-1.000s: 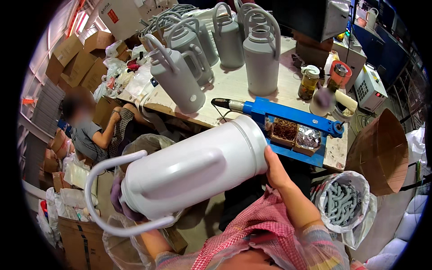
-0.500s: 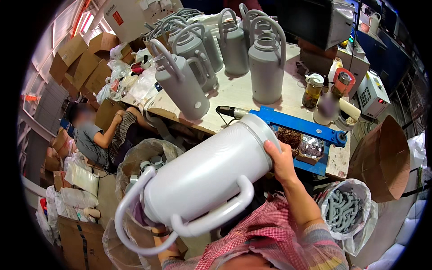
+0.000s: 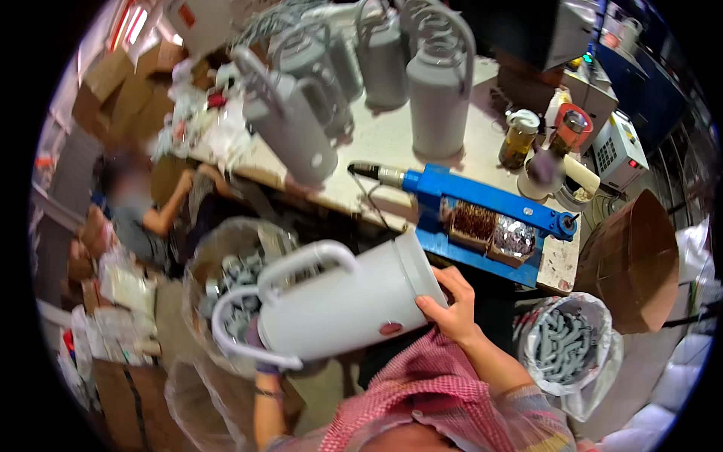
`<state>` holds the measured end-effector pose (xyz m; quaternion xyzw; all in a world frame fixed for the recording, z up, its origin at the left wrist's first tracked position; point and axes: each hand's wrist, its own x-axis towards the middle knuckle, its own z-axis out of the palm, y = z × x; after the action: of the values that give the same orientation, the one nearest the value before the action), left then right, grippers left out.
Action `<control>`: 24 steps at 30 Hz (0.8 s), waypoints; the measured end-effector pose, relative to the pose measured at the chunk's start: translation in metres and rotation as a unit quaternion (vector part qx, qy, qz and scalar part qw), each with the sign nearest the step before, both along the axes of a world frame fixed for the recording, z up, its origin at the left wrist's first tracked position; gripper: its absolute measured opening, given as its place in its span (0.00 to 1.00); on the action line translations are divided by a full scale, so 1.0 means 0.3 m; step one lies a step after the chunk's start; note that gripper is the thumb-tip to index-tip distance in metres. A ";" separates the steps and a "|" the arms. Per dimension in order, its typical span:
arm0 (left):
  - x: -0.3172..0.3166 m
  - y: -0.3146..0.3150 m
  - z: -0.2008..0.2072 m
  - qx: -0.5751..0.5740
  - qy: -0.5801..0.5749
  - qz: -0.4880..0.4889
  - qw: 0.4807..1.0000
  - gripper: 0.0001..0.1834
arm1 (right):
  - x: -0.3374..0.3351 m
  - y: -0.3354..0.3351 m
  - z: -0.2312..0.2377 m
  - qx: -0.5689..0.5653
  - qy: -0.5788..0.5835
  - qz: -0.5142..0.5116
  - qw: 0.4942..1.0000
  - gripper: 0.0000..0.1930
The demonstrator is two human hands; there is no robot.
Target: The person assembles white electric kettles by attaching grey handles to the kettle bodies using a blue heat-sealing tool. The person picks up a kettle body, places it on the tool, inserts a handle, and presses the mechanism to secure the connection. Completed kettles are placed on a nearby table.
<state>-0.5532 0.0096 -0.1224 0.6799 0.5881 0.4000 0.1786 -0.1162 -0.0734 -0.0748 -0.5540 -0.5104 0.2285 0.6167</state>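
Note:
A large grey jug (image 3: 346, 297) lies tilted across my front, its base end up to the right and its neck end down to the left. Its side handle (image 3: 305, 260) faces up and away from me; a carrying loop (image 3: 226, 324) curves round the neck end. A small reddish oval mark shows low on its side. My right hand (image 3: 452, 305) grips the base end, thumb on the near side. At the neck end is my left hand (image 3: 266, 368), in a purplish glove, closed on the jug and mostly hidden behind it.
On the bench stand several grey jugs (image 3: 438, 113). A blue fixture (image 3: 482, 203) with small boxes of parts (image 3: 512, 239) sits at its near edge. Bags of grey handles (image 3: 565, 343) flank me on the floor. A person (image 3: 139, 218) sits at left.
The jug has turned about its length, so its side handle went from the near side to the far side. It sits lower and further from me. My right hand has shifted round the base.

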 end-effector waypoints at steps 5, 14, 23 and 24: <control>-0.075 0.088 0.036 -0.223 -0.134 -0.107 0.960 0.14 | 0.018 -0.031 0.068 -0.001 -0.044 0.016 0.999 0.28; 0.060 0.065 0.285 0.126 -0.012 -0.047 0.991 0.18 | 0.208 0.065 0.016 -0.019 0.253 0.105 0.962 0.27; 0.116 0.030 0.251 0.353 0.098 0.001 0.930 0.19 | 0.110 0.126 0.085 -0.039 0.370 0.176 0.911 0.42; 0.117 0.031 0.256 0.354 0.090 0.003 0.931 0.19 | 0.151 0.086 0.031 -0.062 0.350 0.220 0.908 0.43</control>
<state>-0.5181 0.0189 -0.0458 0.7301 0.4240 0.5202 -0.1289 -0.0709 -0.0476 -0.0657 -0.3493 -0.3555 0.5689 0.6542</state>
